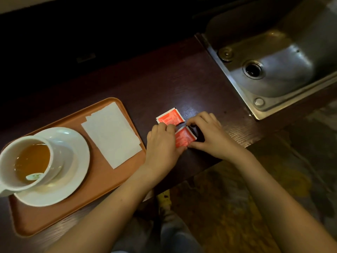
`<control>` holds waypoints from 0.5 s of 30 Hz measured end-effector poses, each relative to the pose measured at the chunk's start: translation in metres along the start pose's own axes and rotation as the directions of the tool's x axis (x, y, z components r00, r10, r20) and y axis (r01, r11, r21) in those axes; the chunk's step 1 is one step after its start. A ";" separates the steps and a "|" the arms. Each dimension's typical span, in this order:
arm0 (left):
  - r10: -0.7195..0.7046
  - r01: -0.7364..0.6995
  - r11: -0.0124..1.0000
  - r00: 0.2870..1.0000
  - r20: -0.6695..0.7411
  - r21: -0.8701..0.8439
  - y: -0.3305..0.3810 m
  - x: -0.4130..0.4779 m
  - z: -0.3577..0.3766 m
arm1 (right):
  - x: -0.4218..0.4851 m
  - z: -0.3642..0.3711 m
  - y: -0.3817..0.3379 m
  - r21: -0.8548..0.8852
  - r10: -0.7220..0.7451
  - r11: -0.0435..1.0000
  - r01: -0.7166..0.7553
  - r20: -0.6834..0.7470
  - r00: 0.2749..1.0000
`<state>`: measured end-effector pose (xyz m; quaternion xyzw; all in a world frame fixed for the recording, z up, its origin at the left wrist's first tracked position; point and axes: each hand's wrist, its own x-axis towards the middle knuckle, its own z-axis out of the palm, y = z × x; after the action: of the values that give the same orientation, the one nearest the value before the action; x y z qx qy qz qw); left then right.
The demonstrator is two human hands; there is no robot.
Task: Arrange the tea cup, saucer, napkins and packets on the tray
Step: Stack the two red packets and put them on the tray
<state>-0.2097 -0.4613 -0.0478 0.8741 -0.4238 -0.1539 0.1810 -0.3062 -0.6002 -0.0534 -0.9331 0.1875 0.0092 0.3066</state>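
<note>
Both hands [164,143] [207,136] on two red packets [170,118] [184,136].

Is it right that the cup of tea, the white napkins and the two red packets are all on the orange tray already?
Not quite. The head view shows both red packets on the dark counter, right of the orange tray, with both hands on them. The cup of tea and white napkins are on it.

Surface: a dark wooden counter [182,84] is running across the view, wood grain showing.
Tray: an orange tray [94,181] is lying on its left part.
Packets: two red packets [170,117] [184,136] are lying just right of the tray.
Sink: a steel sink [284,70] is sitting set into its right end.
</note>
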 end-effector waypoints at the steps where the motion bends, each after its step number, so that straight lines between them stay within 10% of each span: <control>1: 0.006 -0.006 1.000 1.000 -0.011 -0.017 0.000 0.000 0.000 | 0.000 0.000 0.001 0.016 -0.010 1.000 0.010 -0.002 1.000; 15: 0.108 -0.113 0.993 0.979 -0.172 -0.019 -0.009 0.029 -0.025 | 0.039 -0.006 -0.015 0.127 -0.060 0.988 0.083 -0.178 0.982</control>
<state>-0.1756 -0.4749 -0.0331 0.8564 -0.4524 -0.0745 0.2375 -0.2656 -0.6062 -0.0455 -0.9138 0.1799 -0.0960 0.3512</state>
